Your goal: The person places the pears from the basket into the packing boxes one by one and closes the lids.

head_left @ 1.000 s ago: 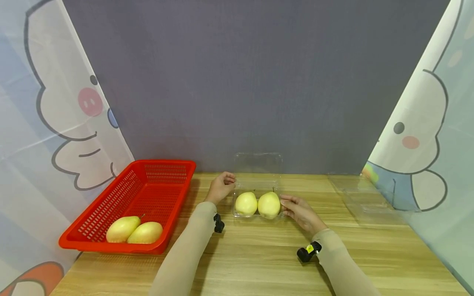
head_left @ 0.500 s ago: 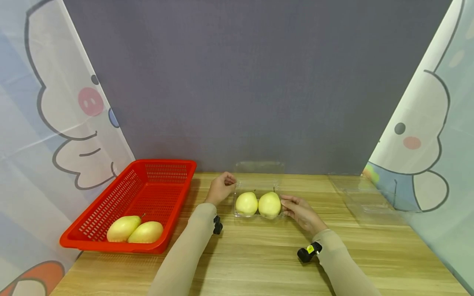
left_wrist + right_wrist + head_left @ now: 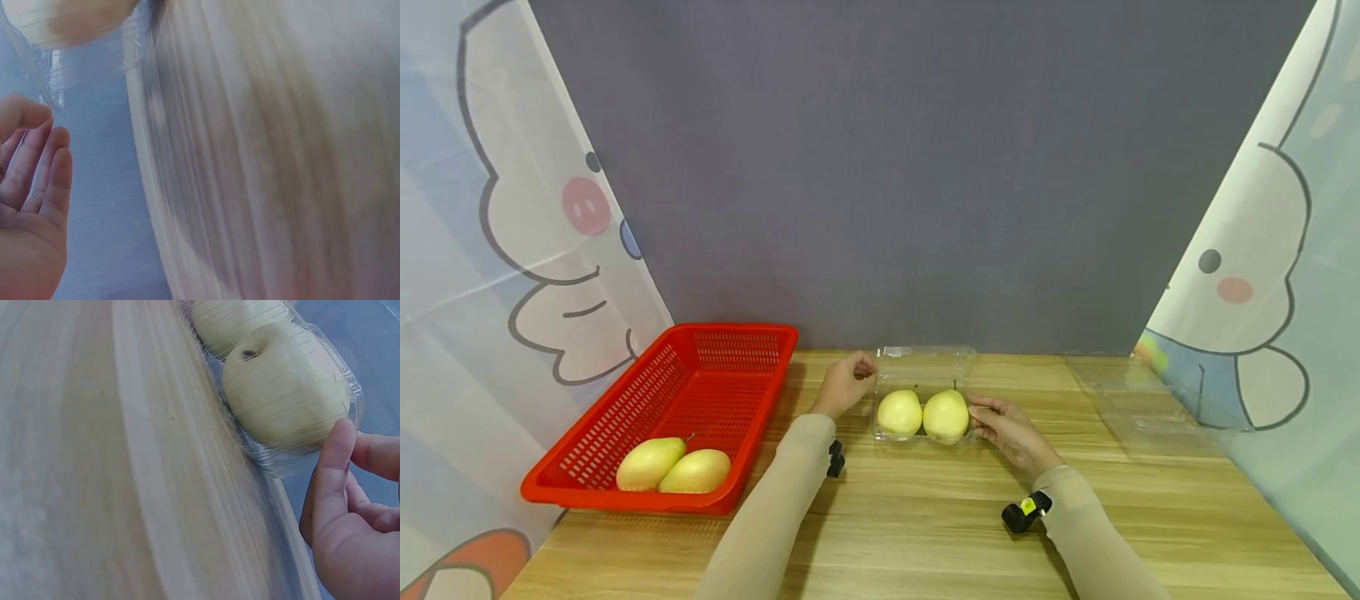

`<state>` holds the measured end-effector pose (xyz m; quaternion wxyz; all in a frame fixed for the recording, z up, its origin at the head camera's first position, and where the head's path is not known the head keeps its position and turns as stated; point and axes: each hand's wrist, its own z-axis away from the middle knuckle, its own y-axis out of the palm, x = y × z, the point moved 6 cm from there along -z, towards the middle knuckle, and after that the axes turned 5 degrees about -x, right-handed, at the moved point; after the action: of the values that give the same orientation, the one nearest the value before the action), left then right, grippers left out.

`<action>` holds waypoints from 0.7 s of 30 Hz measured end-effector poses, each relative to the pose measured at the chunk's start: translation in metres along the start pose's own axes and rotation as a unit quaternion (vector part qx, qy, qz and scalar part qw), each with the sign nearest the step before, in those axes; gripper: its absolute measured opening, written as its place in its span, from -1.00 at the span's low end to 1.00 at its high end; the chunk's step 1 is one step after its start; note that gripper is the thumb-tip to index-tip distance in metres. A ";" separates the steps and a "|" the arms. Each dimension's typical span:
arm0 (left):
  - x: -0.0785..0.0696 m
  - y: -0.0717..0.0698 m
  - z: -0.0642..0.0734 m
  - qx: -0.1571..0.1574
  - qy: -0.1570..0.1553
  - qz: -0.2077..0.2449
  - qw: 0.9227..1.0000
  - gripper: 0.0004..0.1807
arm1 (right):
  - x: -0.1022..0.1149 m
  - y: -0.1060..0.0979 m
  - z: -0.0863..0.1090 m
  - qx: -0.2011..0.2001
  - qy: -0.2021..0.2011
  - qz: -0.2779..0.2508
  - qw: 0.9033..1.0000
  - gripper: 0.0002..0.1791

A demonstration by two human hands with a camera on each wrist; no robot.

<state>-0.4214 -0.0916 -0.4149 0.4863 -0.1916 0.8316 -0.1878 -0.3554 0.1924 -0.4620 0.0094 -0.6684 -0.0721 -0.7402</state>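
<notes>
One lid (image 3: 925, 363) has lowered; one box (image 3: 280, 464) holds two pears (image 3: 899, 413).

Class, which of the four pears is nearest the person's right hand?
The rightmost pear, in the clear container: it sits just beside the right hand. The container's other pear is farther left; the remaining two pears lie in the red basket.

No text, brand or number can be read in any view. Legible labels or signs: none.
</notes>
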 end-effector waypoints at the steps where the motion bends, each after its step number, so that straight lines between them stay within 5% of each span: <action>1: -0.001 0.000 0.000 0.001 0.005 -0.007 1.000 -0.88 | 0.000 0.000 0.000 0.001 -0.001 0.001 1.000 -0.46; 21: -0.006 -0.005 0.005 0.020 0.025 -0.051 0.998 -0.91 | 0.000 0.000 0.001 -0.002 -0.005 0.005 1.000 -0.47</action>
<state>-0.4133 -0.0933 -0.4102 0.4590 -0.2200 0.8285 -0.2334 -0.3546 0.1929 -0.4623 0.0121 -0.6728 -0.0674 -0.7367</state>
